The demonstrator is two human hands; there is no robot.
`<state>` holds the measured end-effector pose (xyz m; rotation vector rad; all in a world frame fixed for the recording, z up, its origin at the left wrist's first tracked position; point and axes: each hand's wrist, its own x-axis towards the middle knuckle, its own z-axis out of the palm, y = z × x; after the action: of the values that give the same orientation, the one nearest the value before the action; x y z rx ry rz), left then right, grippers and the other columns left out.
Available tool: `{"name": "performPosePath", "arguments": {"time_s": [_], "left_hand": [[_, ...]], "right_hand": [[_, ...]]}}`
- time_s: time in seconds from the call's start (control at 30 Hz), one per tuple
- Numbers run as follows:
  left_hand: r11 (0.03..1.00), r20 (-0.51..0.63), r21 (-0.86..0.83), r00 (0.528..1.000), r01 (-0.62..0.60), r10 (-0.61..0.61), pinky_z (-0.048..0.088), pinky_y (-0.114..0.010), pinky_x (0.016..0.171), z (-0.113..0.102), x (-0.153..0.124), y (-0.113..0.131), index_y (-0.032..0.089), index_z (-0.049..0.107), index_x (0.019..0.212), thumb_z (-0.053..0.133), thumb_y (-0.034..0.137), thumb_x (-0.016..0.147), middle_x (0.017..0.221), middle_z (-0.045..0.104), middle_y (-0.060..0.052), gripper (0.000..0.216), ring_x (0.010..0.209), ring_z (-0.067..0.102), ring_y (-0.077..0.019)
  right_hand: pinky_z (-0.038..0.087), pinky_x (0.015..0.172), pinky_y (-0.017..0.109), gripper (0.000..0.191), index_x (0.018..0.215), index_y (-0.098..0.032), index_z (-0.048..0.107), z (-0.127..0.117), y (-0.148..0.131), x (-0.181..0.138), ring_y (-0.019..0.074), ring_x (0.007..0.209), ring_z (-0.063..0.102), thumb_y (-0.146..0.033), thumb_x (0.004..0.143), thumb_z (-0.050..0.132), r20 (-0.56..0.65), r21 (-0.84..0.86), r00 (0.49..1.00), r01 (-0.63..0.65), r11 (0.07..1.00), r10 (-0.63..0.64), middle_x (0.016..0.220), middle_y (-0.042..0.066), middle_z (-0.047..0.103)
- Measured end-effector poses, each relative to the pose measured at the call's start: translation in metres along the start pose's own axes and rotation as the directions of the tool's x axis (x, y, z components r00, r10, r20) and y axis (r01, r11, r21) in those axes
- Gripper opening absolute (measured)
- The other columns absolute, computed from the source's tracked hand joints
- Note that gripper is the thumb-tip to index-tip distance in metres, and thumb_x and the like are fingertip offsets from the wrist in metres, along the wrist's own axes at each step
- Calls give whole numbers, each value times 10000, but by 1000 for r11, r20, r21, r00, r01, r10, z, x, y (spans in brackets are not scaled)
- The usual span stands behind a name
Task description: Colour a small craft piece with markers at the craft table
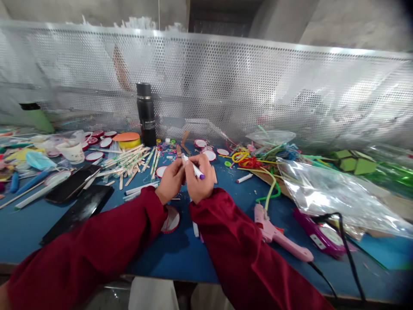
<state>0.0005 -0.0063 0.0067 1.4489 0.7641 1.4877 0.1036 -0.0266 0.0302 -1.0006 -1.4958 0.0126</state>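
My right hand (200, 180) is closed around a white marker with a purple end (194, 168), held above the blue table (180, 252). My left hand (171, 179) is pinched at the marker's far tip, fingers together; what it grips there is too small to make out. Both arms wear dark red sleeves. A round red-rimmed white disc (172, 218) lies on the table just under my wrists. A pile of wooden sticks (132, 160) spreads to the left of my hands.
A pink glue gun (277, 234) with a black cord lies to the right. Two dark phones (72, 185) lie left. A black flask (146, 113) stands at the back before a perforated metal screen. Clear plastic bags (332, 193), coloured straws and a white cup (72, 151) crowd the table.
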Motion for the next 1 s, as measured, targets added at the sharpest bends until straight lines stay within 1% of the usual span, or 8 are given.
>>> {"name": "performPosePath", "arguments": {"time_s": [0.1,0.2,0.3,0.47,0.7,0.87,1.0], "left_hand": [[1000,9,6,1000,18,-18,357,-224,509,1,0,1,180,549,832,624,510,855,581,480,41,339,517,433,-93],[1000,7,0,1000,13,-13,371,-229,522,1,0,3,178,563,850,634,511,846,583,481,43,341,514,432,-92],[1000,1,-4,1000,7,-7,389,-234,544,1,0,3,178,566,840,650,505,836,589,485,40,338,532,448,-97],[1000,2,-7,1000,26,-26,396,-235,551,0,0,2,183,556,839,628,502,852,584,487,40,327,537,460,-101],[1000,-9,2,1000,-6,6,389,-233,545,0,0,1,179,560,807,657,499,833,589,484,34,336,555,462,-106],[1000,2,9,1000,21,-21,357,-221,500,-1,0,-1,174,569,848,623,511,859,611,502,34,341,518,429,-89],[1000,-5,20,1000,-7,7,386,-226,532,0,-1,0,173,580,843,632,509,854,610,506,28,340,560,464,-103]], "right_hand": [[465,711,299,117,870,-217,598,0,0,0,157,711,606,-310,904,534,-14,19,1000,-4,1000,4,797,10,654],[467,730,300,118,874,-219,604,0,1,0,154,716,607,-309,909,537,-11,3,1000,12,1000,-12,798,7,656],[468,738,296,118,876,-220,608,0,2,-1,149,712,604,-312,911,543,-4,-10,1000,16,1000,-16,790,1,654],[467,723,292,94,870,-211,594,0,1,0,151,730,612,-283,901,542,-27,11,1000,6,1000,-5,801,7,650],[465,738,305,133,891,-221,603,2,2,-2,153,718,609,-326,922,528,14,-4,1000,20,1000,-19,792,4,655],[468,719,301,123,894,-223,597,0,2,0,161,728,613,-322,920,528,3,-12,1000,3,1000,-2,802,9,659],[465,739,301,132,895,-219,600,0,2,-1,156,735,612,-325,923,528,6,-5,1000,11,1000,-11,812,8,659]]}}
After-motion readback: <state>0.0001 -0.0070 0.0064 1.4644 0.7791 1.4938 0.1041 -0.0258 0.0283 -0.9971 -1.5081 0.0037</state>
